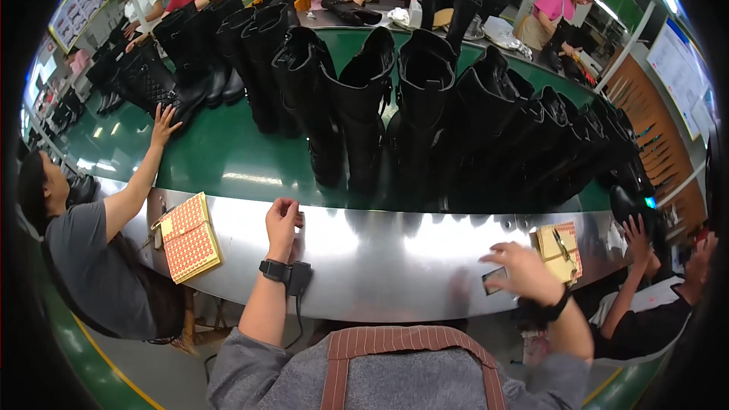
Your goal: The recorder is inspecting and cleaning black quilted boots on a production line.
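My left hand (282, 220) is raised over the steel table edge (364, 258), its fingers curled together. A small dark bit shows beside its fingertips, too small to name. My right hand (525, 272) reaches over the steel on the right, fingers apart and bent. Under them is a small dark rectangular piece (494, 281); I cannot tell whether the fingers touch it. Tall black boots (364, 114) stand upright in a row on the green table surface (228, 152) ahead of both hands.
Sheets of red-and-yellow stickers (190, 239) lie at the left, and another yellow stack (560, 250) with small snips (563, 244) lies at the right. Co-workers sit close on both sides; a neighbour's hand (164, 126) touches a boot. More people work across the table.
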Action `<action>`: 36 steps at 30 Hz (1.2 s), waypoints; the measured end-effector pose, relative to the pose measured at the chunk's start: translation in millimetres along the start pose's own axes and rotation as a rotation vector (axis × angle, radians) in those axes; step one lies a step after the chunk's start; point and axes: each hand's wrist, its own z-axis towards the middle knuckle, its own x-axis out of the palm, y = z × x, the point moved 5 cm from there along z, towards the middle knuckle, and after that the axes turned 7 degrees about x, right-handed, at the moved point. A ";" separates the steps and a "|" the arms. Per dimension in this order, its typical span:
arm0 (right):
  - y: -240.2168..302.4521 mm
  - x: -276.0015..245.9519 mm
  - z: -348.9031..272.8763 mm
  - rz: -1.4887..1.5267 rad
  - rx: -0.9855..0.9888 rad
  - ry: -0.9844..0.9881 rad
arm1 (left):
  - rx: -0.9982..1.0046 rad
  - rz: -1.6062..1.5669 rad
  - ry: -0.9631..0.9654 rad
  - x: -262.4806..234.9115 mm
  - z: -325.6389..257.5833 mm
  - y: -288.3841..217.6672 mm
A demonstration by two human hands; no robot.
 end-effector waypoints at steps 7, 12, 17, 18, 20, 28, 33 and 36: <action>-61.2 86.2 -41.7 0.113 0.177 -0.349 | 0.075 0.383 0.185 7.2 49.6 -36.8; -64.9 91.8 -54.0 0.282 0.236 -0.666 | 0.370 0.845 -0.179 8.5 143.4 -105.1; -33.3 141.5 -67.0 0.144 0.153 -0.709 | 0.281 0.987 -0.265 22.0 226.8 -124.2; -31.9 152.3 -67.6 0.140 0.169 -0.721 | 0.225 0.993 -0.249 24.8 242.4 -119.7; -30.6 175.3 -60.1 0.194 0.117 -0.599 | 0.094 1.008 -0.202 30.5 270.6 -104.3; -35.9 194.3 -49.4 0.117 0.202 -0.586 | 0.414 0.762 -0.417 19.5 287.2 -89.3; -26.0 178.3 -43.4 0.165 0.129 -0.716 | 0.668 0.966 -0.672 -3.4 214.3 -151.2; -18.4 171.8 -41.5 0.246 0.175 -0.711 | 0.712 1.003 -0.619 -28.1 146.9 -193.1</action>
